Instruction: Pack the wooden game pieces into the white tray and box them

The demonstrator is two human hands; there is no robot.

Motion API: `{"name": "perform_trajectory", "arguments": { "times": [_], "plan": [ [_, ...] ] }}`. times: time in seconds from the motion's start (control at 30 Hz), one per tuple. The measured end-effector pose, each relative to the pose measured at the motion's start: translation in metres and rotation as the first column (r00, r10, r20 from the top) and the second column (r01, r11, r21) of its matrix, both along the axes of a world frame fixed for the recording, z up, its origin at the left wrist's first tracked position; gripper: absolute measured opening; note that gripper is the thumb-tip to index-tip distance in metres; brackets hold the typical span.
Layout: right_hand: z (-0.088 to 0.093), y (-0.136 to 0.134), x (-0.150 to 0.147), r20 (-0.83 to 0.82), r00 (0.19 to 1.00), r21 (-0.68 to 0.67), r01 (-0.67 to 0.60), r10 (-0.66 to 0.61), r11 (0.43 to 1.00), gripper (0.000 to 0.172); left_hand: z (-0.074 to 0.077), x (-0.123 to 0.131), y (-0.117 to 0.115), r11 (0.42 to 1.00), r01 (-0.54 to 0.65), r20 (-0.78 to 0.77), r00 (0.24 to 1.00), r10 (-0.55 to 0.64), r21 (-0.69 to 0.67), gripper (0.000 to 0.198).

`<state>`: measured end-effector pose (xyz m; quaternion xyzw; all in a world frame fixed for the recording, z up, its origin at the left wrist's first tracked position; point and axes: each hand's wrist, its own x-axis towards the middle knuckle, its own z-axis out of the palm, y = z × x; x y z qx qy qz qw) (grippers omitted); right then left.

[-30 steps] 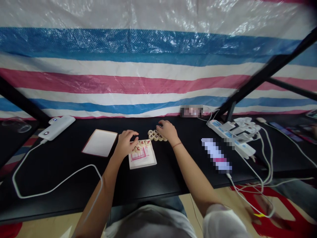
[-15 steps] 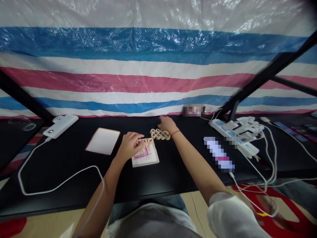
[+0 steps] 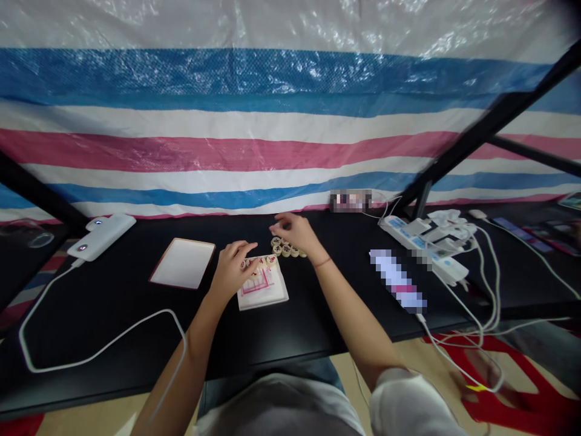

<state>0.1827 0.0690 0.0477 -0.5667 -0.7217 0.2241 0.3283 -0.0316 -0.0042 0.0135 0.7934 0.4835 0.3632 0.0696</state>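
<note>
My left hand [image 3: 232, 266] rests at the left edge of a shallow white box [image 3: 267, 297] with pink-red lines on it. Its fingers are apart, and the thumb reaches over several red-marked Chinese chess pieces [image 3: 271, 260] lined up along the box's far side. My right hand [image 3: 295, 233] hovers over a two-row cluster of dark-marked Chinese chess pieces [image 3: 285, 249] just behind the box. Thumb and fingers on it are pinched together; whatever is between them, if anything, cannot be made out. Part of the cluster's right side is hidden under this hand.
Left of the box lies an open lid [image 3: 182, 263] with a white inside. A white power bank [image 3: 102, 236] with a cable [image 3: 91, 365] is farther left. On the right are a phone [image 3: 397, 281], a loaded power strip [image 3: 424, 248] and another device [image 3: 350, 200] by the striped sheet [image 3: 254, 154].
My right hand has moved left and toward the box, its fingers now pinched above the dark-marked pieces. My left hand stays at the box. The whole view has shifted slightly.
</note>
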Motion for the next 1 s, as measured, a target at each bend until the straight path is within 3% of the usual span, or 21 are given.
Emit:
{"name": "perform_trajectory", "arguments": {
  "times": [0.1,0.2,0.37,0.57,0.8,1.0],
  "plan": [
    [-0.015,-0.03,-0.022,-0.293,0.945,-0.057,-0.171,0.147,0.984,0.041,-0.003,0.002,0.0,0.999,0.024,0.049,0.999,-0.022,-0.03,0.042],
    [-0.03,-0.046,-0.038,-0.41,0.901,-0.064,-0.185,0.143,0.981,0.039,-0.006,0.003,0.0,0.996,0.057,0.091,0.995,-0.051,-0.067,0.035],
    [-0.036,-0.048,-0.043,-0.419,0.899,-0.012,-0.149,0.13,0.989,0.038,-0.008,0.002,0.002,0.996,0.051,0.143,0.989,-0.041,-0.068,0.024],
    [-0.032,-0.058,-0.041,-0.416,0.899,0.025,-0.137,0.135,0.99,0.037,-0.007,0.001,0.001,0.997,0.04,0.1,0.994,-0.033,-0.072,0.027],
    [-0.035,-0.062,-0.03,-0.449,0.893,0.045,0.038,-0.014,0.998,0.032,0.006,0.002,-0.003,0.999,0.042,0.146,0.989,-0.037,-0.035,0.014],
    [-0.038,-0.061,-0.03,-0.456,0.89,0.055,0.052,-0.021,0.997,0.032,0.003,0.003,-0.001,0.998,0.064,0.161,0.985,-0.061,-0.012,0.01]
  ]
}}
